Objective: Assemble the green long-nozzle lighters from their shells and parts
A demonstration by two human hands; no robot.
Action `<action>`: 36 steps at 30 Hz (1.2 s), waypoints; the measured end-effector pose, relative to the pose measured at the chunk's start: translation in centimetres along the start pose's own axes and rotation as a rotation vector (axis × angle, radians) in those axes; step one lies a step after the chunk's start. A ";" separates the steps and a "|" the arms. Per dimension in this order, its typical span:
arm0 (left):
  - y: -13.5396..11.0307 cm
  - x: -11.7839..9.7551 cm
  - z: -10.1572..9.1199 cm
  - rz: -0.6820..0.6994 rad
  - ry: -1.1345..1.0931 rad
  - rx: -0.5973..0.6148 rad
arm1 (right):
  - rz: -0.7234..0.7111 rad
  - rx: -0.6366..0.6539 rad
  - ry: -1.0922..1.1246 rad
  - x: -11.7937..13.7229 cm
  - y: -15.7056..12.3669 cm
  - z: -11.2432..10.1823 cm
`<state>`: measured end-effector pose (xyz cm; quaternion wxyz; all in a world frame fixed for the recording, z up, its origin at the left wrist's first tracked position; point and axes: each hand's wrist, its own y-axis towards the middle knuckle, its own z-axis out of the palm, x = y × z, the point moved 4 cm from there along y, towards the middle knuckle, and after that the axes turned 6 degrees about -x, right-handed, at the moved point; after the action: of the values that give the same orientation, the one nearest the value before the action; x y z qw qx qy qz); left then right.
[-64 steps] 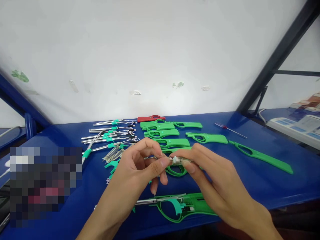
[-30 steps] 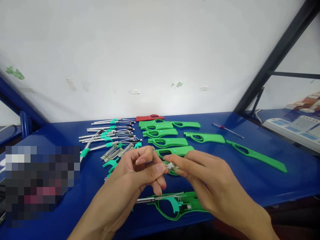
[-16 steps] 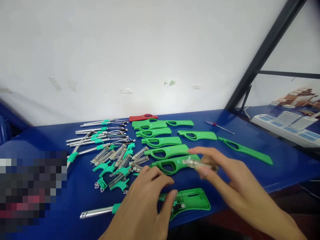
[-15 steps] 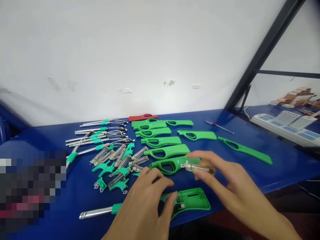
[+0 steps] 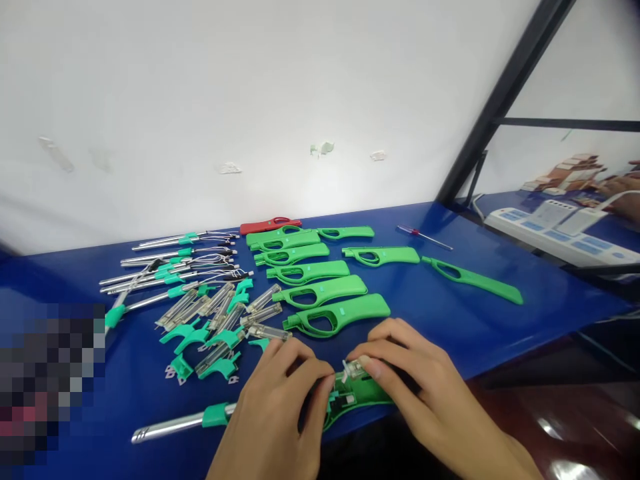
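Note:
My left hand (image 5: 280, 400) is closed around the middle of a half-open green lighter housing (image 5: 373, 395) near the table's front edge. From its left end sticks a silver metal tube (image 5: 173, 425) with a green collar. My right hand (image 5: 420, 380) pinches a clear fuel tank (image 5: 354, 369) at the housing's open cavity, its white valve end pointing left. Whether the tank touches the cavity floor cannot be told, as the fingers cover part of it. Behind my hands lie loose clear tanks (image 5: 267, 332) and green triggers (image 5: 220, 367).
Several green housings (image 5: 345, 313) lie stacked in a column, with a red one (image 5: 270, 225) at the back. Metal tubes with wires (image 5: 165, 273) lie at left. A screwdriver (image 5: 433, 240) rests at right, and a power strip (image 5: 565, 230) stands past the black frame (image 5: 493, 113).
My right hand has moved left and down, bringing the clear fuel tank from above the table to the open housing. My left hand stays on the housing. The view has shifted slightly.

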<state>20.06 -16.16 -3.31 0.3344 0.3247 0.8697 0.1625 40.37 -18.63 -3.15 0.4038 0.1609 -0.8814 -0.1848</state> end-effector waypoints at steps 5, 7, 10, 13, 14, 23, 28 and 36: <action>-0.5 -0.5 -0.1 0.103 0.062 -0.076 | 0.022 -0.009 0.015 -0.2 -0.1 0.2; -0.7 -0.6 -0.1 0.134 0.087 -0.091 | 0.028 -0.008 0.030 -0.3 -0.1 0.2; -0.8 -0.7 0.0 0.157 0.093 -0.103 | 0.039 -0.001 0.051 -0.4 -0.2 0.2; -0.8 -0.7 -0.1 0.172 0.084 -0.111 | 0.037 0.009 0.047 -0.4 -0.2 0.2; -0.8 -0.8 -0.1 0.178 0.086 -0.113 | 0.034 0.012 0.044 -0.4 -0.3 0.3; -0.8 -1.2 -0.2 0.181 0.095 -0.126 | 0.036 0.025 0.036 -0.3 -0.2 0.2; -0.8 -1.2 -0.3 0.174 0.093 -0.120 | 0.036 0.024 0.032 -0.3 -0.2 0.2; -0.7 -1.3 -0.2 0.192 0.114 -0.126 | 0.032 0.026 0.012 -0.1 -0.1 0.2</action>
<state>20.31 -17.60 -2.86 0.2870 0.3749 0.8404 0.2662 40.34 -18.62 -3.39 0.4097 0.1533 -0.8838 -0.1660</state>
